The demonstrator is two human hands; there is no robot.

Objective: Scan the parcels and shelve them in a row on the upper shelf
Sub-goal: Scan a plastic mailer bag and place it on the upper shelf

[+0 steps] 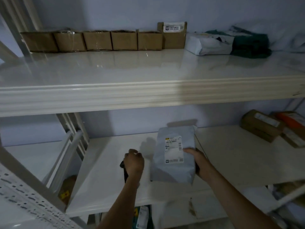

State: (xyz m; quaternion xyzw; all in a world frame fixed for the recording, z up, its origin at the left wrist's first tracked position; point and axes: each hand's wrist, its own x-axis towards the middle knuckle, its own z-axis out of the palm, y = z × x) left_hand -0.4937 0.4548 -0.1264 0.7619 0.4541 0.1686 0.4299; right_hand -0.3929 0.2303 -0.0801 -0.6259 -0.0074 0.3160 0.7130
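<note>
White shelving [148, 91] fills the dim room, cardboard boxes [92, 40] in a row on the upper shelf. Over the lower shelf, right hand [197, 160] grips a grey labelled parcel [173, 156] upright by its right edge; left hand [133, 162] curls round a dark scanner [124, 171].

Both forearms reach forward, left hand [134, 163] with fingers curled, right hand [197, 160] gripping sideways.

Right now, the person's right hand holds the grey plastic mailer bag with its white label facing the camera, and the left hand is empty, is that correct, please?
Not quite. The right hand does hold the grey plastic mailer bag with its white label facing the camera, but the left hand is not empty: the head view shows it gripping a dark handheld device, probably the scanner.
</note>
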